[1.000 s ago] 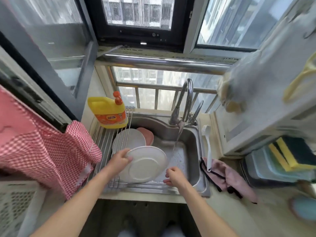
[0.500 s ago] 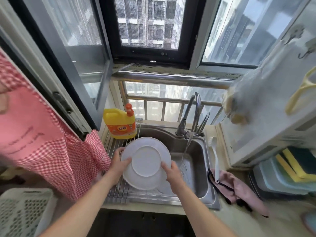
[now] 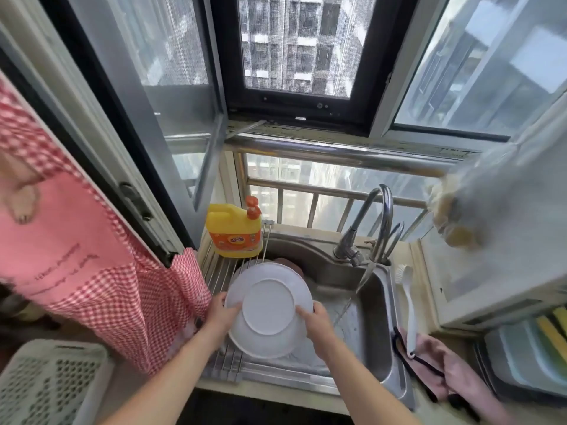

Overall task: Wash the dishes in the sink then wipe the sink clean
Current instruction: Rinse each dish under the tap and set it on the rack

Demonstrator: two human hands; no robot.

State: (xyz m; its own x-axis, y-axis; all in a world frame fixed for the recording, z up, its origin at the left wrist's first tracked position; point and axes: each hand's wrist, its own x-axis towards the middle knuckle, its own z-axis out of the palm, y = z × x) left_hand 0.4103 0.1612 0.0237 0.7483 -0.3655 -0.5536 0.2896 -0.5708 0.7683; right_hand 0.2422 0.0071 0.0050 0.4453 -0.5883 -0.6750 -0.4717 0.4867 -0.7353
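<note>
Both hands grip a white plate point(image 3: 268, 308) between them, the left hand point(image 3: 221, 314) curled on its left rim, the right hand point(image 3: 316, 322) on its right. It is tilted over the sink point(image 3: 374, 342), underside showing. Beyond the hands, the tap point(image 3: 372, 228) runs; a yellow detergent bottle point(image 3: 233, 230) stands behind the left hand.

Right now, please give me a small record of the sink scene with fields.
plate: white plate, underside facing the camera, held over the sink
left hand: grips plate's left rim
right hand: grips plate's right rim
tap: water running
rack: detergent bottle standing at its far end
counter: brush beside sink, on pink cloth
</note>
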